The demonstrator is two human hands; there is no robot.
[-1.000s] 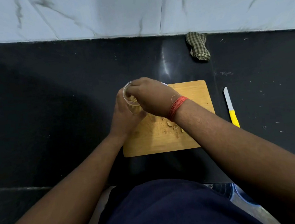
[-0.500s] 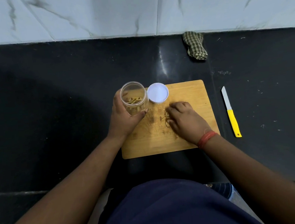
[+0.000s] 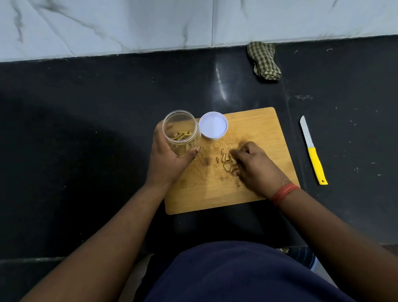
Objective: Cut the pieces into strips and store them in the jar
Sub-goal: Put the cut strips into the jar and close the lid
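Nearest the person, the right hand (image 3: 257, 167) lay low on the cutting board (image 3: 258, 127), fingers curled down over the small scatter of cut strips (image 3: 223, 159) in the middle of the board. Its grip looked closed in a gathering pinch on them, though the fingertips were partly hidden, so how many strips it held could not be told. A second earlier that hand had been up over the mouth of the jar; half a second earlier it was already back down at the pile, and it had barely shifted since. I judged this as one handful dropped in and the next being collected, so the cutting seemed finished and the storing partly done.

A little farther and to the left, the left hand (image 3: 167, 160) held the clear jar (image 3: 181, 130) at the board's far left corner, fingers and thumb wrapped round its wall, the open mouth tipped toward the camera. A few strips already lay inside it. It had stayed in the same grasp and place throughout.

Just right of the jar, the white lid (image 3: 214, 125) sat on the board, off the jar. To the right on the black tabletop (image 3: 73, 137), the yellow-handled knife (image 3: 312, 149) lay untouched, and a checked cloth (image 3: 263, 61) rested at the far edge.
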